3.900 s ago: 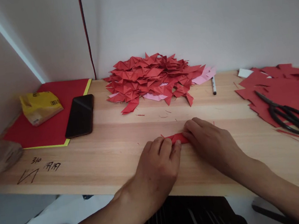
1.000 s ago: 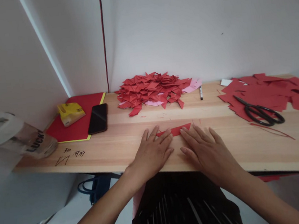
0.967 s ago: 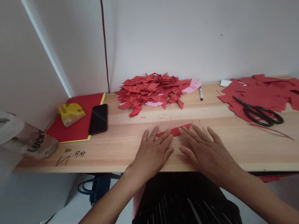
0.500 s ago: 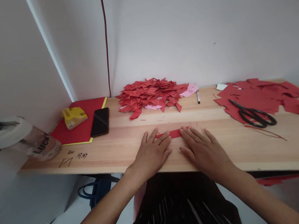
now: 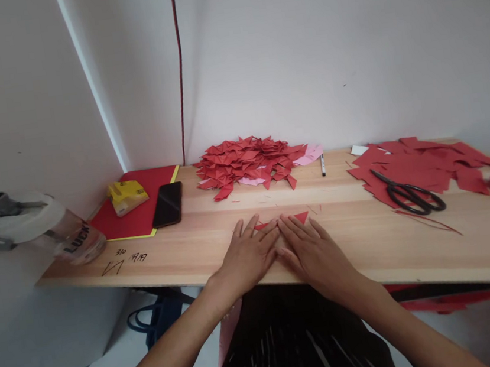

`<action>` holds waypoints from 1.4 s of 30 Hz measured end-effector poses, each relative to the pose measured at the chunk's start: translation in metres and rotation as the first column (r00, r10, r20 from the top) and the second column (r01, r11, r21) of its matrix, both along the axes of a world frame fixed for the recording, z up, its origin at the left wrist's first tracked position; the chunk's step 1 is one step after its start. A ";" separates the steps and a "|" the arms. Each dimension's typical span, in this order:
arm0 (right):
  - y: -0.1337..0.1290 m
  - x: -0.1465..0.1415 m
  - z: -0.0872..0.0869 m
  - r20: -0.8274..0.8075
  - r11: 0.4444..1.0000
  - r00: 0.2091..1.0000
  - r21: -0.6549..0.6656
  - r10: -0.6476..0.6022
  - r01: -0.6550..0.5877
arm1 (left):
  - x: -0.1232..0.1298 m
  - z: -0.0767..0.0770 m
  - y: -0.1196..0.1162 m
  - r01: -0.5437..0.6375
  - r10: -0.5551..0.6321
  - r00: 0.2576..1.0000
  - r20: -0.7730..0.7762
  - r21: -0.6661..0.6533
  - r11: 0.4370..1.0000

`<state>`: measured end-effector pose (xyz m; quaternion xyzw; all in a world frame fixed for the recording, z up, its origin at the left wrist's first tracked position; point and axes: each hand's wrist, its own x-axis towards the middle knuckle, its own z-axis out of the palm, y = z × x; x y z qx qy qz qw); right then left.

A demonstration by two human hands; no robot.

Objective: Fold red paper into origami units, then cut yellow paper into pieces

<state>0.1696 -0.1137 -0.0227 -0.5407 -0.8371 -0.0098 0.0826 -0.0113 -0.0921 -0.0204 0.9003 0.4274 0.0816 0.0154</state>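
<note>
A narrow folded piece of red paper (image 5: 301, 218) lies on the wooden table, mostly covered by my fingers, its pointed right end showing. My left hand (image 5: 248, 251) rests flat on the left part of the paper with fingers spread. Beside it my right hand (image 5: 310, 248) presses down flat on the paper, fingers stretched out, its fingertips close to those of the left. Behind the hands, a heap of folded red paper pieces (image 5: 246, 162) is piled against the wall.
Black scissors (image 5: 411, 194) lie on loose red paper sheets (image 5: 425, 161) at the right. A marker pen (image 5: 322, 165) sits by pink paper (image 5: 310, 154). At the left are a phone (image 5: 168, 204), a yellow packet (image 5: 127, 197), red sheets (image 5: 118, 223) and a bottle (image 5: 63, 229).
My right hand has slid left along the red paper, closer to my left hand. The paper's right end now shows as a point. The view has shifted slightly.
</note>
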 end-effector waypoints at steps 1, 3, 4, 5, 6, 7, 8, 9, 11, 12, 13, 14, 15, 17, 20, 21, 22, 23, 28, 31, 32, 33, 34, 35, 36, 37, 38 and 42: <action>0.000 0.001 -0.001 -0.001 1.000 1.000 0.000 0.001 -0.001 | 0.000 0.000 0.000 -0.003 0.003 1.000 -0.006 0.001 1.000; -0.001 0.002 -0.002 0.004 1.000 1.000 0.004 0.001 -0.001 | -0.002 -0.001 -0.002 -0.012 0.012 1.000 -0.013 0.002 1.000; -0.001 0.002 -0.002 0.006 1.000 1.000 0.007 -0.001 0.001 | -0.003 -0.001 -0.003 -0.018 0.018 1.000 -0.014 0.004 1.000; -0.001 0.002 -0.003 0.005 1.000 1.000 0.011 -0.004 0.004 | -0.006 -0.001 -0.005 -0.024 0.024 1.000 -0.013 0.005 1.000; -0.001 0.002 -0.004 0.000 1.000 1.000 0.017 -0.009 0.009 | -0.008 -0.001 -0.007 -0.030 0.030 0.999 -0.012 0.007 1.000; -0.002 0.001 -0.005 -0.008 1.000 1.000 0.022 -0.013 0.013 | -0.011 0.000 -0.009 -0.036 0.036 0.999 -0.011 0.009 0.999; -0.002 0.001 -0.005 -0.016 1.000 1.000 0.026 -0.015 0.016 | -0.013 0.002 -0.012 -0.042 0.042 0.999 -0.011 0.014 0.999; -0.002 0.000 -0.006 -0.023 0.999 1.000 0.029 -0.016 0.017 | -0.015 0.004 -0.014 -0.050 0.050 0.999 -0.010 0.022 0.999; -0.002 0.000 -0.007 -0.027 0.999 1.000 0.032 -0.014 0.015 | -0.013 0.007 -0.018 -0.065 0.065 0.998 -0.004 0.046 0.997; -0.002 0.000 -0.006 -0.023 0.999 1.000 0.029 -0.013 0.014 | -0.010 0.008 -0.020 -0.071 0.071 0.997 0.006 0.062 0.996; -0.002 0.000 -0.006 -0.016 1.000 1.000 0.022 -0.011 0.011 | -0.006 0.008 -0.020 -0.068 0.067 0.998 0.018 0.072 0.995; -0.002 0.001 -0.005 -0.007 1.000 1.000 0.012 -0.006 0.007 | -0.001 0.008 -0.020 -0.052 0.049 0.998 0.032 0.080 0.995; -0.002 0.002 -0.005 0.001 1.000 1.000 0.001 0.000 0.000 | 0.004 0.007 -0.019 -0.037 0.034 0.998 0.045 0.074 0.997; -0.001 0.004 -0.003 0.010 1.000 1.000 -0.016 0.018 -0.018 | 0.012 0.003 -0.016 -0.029 0.028 0.998 0.058 0.028 0.999; 0.002 0.008 -0.001 -0.003 0.997 0.997 -0.013 0.071 -0.071 | 0.017 -0.005 -0.013 -0.051 0.051 0.997 0.066 -0.006 0.999; 0.004 0.011 -0.001 -0.007 0.996 0.996 -0.008 0.094 -0.094 | 0.017 -0.006 -0.013 -0.054 0.054 0.996 0.065 -0.001 0.999; 0.004 0.013 -0.001 -0.008 0.993 0.993 -0.001 0.116 -0.116 | 0.016 -0.007 -0.013 -0.054 0.053 0.997 0.063 0.008 0.999; 0.005 0.017 -0.002 -0.006 0.992 0.992 0.010 0.129 -0.128 | 0.015 -0.008 -0.013 -0.051 0.050 0.997 0.059 0.016 0.999; 0.004 0.043 -0.011 0.003 0.993 1.000 0.121 0.014 -0.015 | 0.014 -0.003 -0.014 -0.047 0.047 0.998 0.035 0.009 0.999; 0.001 0.055 -0.013 0.025 0.993 1.000 0.118 -0.008 0.005 | 0.016 0.001 -0.015 -0.060 0.060 0.998 0.033 -0.006 0.998; 0.000 0.056 -0.012 0.031 0.994 0.999 0.111 -0.009 0.006 | 0.016 0.001 -0.015 -0.062 0.062 0.997 0.036 -0.008 0.998; 0.000 0.054 -0.010 0.033 0.994 0.999 0.112 -0.014 0.010 | 0.016 0.002 -0.015 -0.061 0.062 0.997 0.039 -0.011 0.998; -0.001 0.051 -0.008 0.029 0.993 0.999 0.121 -0.019 0.016 | 0.016 0.002 -0.016 -0.059 0.059 0.997 0.045 -0.013 0.998; -0.003 0.046 -0.005 0.021 0.991 1.000 0.136 -0.019 0.016 | 0.015 0.001 -0.016 -0.056 0.057 0.997 0.052 -0.014 0.998; -0.004 0.040 -0.003 0.009 0.988 1.000 0.151 -0.007 0.006 | 0.015 0.001 -0.017 -0.053 0.054 0.997 0.059 -0.015 0.998; -0.005 0.034 0.000 -0.003 0.987 1.000 0.161 0.015 -0.015 | 0.014 0.000 -0.017 -0.049 0.051 0.997 0.065 -0.017 0.999; -0.006 0.027 0.001 -0.014 0.987 0.999 0.155 0.048 -0.045 | 0.014 0.000 -0.017 -0.047 0.049 0.996 0.071 -0.020 0.999; -0.007 0.010 0.001 -0.039 0.996 0.997 0.062 0.067 -0.064 | 0.013 -0.001 -0.016 -0.046 0.048 0.996 0.073 -0.023 0.999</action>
